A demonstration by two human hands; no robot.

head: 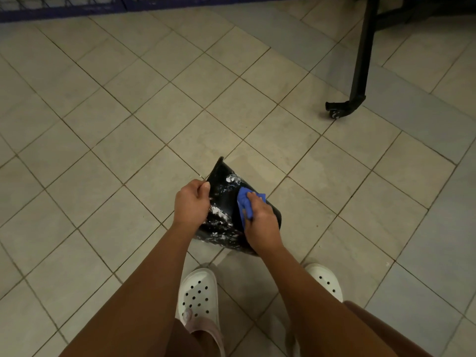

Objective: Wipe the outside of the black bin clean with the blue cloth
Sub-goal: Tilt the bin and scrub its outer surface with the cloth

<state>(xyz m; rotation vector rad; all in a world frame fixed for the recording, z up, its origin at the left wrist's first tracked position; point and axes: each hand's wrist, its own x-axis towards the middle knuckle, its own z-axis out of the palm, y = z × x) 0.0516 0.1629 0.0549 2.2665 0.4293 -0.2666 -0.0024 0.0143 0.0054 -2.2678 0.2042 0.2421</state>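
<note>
Two bare hands worked on the black bin [226, 202], which was held tilted above the tiled floor [128, 124], just ahead of a pair of white clogs [197, 295]. The left hand [191, 202] gripped the bin's left edge, fingers [203, 188] curled tight over it. The right hand [260, 217] pressed the blue cloth [243, 202] against the bin's outer wall, its fingers closed on the cloth. White smears covered much of the bin's side to the left of the cloth and along the bottom edge. Well apart, at the upper right, stood a black frame leg with a caster [359, 73].
</note>
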